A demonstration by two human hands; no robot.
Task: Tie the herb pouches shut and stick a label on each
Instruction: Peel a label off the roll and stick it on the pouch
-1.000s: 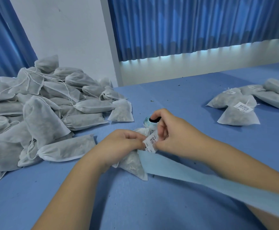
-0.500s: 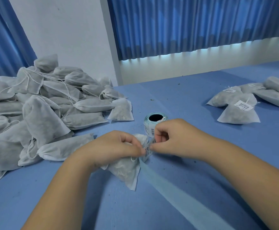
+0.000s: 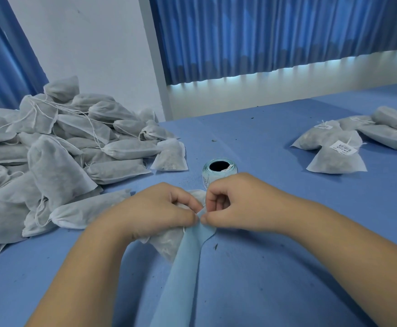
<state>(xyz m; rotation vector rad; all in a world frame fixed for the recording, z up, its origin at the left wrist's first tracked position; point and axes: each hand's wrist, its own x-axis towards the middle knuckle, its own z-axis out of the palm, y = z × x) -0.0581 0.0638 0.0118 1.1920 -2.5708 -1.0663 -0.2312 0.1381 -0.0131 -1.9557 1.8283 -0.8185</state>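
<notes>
change: the hands have dropped and closed together since a second ago; the white barcode label the right hand held up is now hidden between the fingertips, and the label roll (image 3: 219, 170) shows in full behind them.
left hand (image 3: 156, 210): clenched over the pouch (image 3: 166, 244), fingers curled round its top, thumb tip meeting the right hand's.
right hand (image 3: 236, 204): fingers curled, thumb and forefinger pinching the top end of the liner strip (image 3: 183, 270), right against the pouch.
pouch: white, thin non-woven fabric, dark herb showing grey through it; it lies on the table under the left hand, its lower corner poking out towards the camera, a bit of white string at its edge.
liner strip: pale blue, smooth, running from the pinch down out of frame, lying across the pouch's corner.
label roll: upright just behind the hands, dark core, pale blue wraps, print on its side.
pile (image 3: 58, 147): left side, a heap of white pouches with loose drawstrings.
labelled pouches (image 3: 336, 156): far right, well apart, one with a barcode sticker facing up.
table (image 3: 287, 260): blue covering, dotted with dark herb crumbs.
room: white wall (image 3: 86, 43), blue pleated curtains (image 3: 275, 31), daylight glowing under their hem.
</notes>
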